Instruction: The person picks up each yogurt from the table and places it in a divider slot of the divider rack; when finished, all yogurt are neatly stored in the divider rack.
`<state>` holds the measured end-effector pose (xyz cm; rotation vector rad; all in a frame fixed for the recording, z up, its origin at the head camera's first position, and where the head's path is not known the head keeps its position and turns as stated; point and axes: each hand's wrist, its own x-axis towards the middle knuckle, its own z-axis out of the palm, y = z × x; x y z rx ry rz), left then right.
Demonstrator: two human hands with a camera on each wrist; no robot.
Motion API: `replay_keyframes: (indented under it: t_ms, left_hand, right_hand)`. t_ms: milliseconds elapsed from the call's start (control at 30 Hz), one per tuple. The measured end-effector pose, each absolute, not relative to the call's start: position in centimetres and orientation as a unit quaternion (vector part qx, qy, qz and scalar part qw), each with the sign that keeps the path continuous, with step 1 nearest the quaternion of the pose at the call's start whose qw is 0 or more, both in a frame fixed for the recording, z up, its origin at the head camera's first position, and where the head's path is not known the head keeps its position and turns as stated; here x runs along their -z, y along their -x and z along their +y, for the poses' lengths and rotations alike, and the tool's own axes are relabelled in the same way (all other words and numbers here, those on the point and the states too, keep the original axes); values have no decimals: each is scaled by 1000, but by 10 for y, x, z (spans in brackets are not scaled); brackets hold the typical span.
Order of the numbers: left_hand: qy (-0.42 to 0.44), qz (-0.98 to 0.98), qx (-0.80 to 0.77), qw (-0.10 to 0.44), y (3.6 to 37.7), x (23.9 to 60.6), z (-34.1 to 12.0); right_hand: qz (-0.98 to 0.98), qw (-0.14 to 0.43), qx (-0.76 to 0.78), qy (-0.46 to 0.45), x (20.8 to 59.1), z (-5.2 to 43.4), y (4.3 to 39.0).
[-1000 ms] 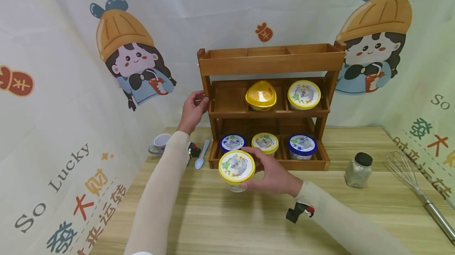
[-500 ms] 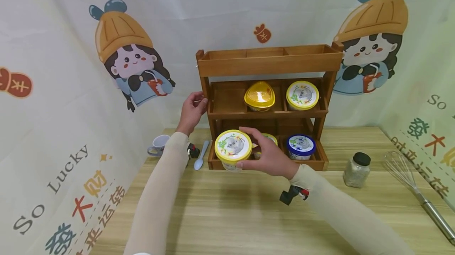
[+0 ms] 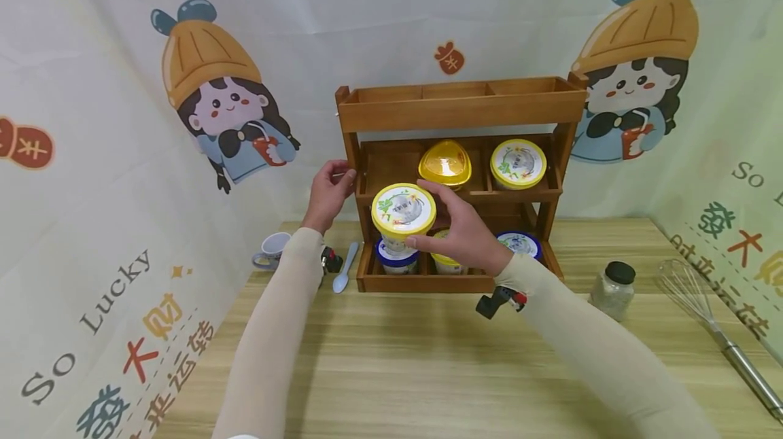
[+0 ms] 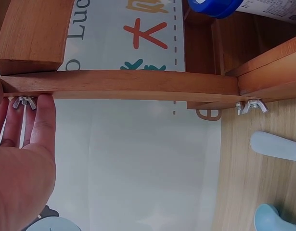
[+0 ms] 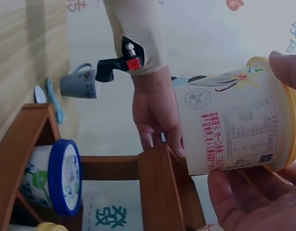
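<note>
In the head view my right hand (image 3: 466,230) grips a white tub with a yellow-rimmed lid (image 3: 404,211) between thumb and fingers. It is upright in front of the left part of the wooden rack (image 3: 459,115), above a blue-lidded tub (image 3: 397,264) on the bottom tier. Close up in the right wrist view, the held tub's printed wall (image 5: 229,127) faces the camera. My left hand (image 3: 330,196) holds the rack's left side post (image 4: 138,85), its fingertips around a wing nut (image 4: 24,102) in the left wrist view.
The middle tier carries a yellow triangular-topped container (image 3: 445,164) and a yellow-lidded tub (image 3: 518,164). Below are another yellow-lidded tub (image 3: 448,264) and a blue-lidded one (image 3: 520,243). A mug (image 3: 275,249) and a spoon (image 3: 345,269) lie left; a jar (image 3: 614,289) and a whisk (image 3: 709,320) right.
My right hand has lifted the yellow-lidded tub from low in front of the rack up to between its bottom and middle tiers. The left hand has stayed at the post.
</note>
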<state>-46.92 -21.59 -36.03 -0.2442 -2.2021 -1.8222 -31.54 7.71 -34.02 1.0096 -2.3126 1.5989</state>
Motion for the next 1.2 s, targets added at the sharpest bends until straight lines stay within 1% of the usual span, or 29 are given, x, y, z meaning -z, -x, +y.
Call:
replay_keyframes:
  t_ms: [500,733,1000,1200]
  left_hand:
    - [85,-759,633,129,471,359,-218]
    - [86,-755,637,129,470,357,-216]
    - [81,-757,637,120,471,358,-217]
    - [83,-761,633,121,470,359,-216]
  right_hand:
    - [-787,121,-527,-296,309,62,348]
    - [-780,125,-538,-294,308,48,365]
    - [-804,160,-495,-287,312,23,379]
    - [-814,174,-487,-264,313,7,389]
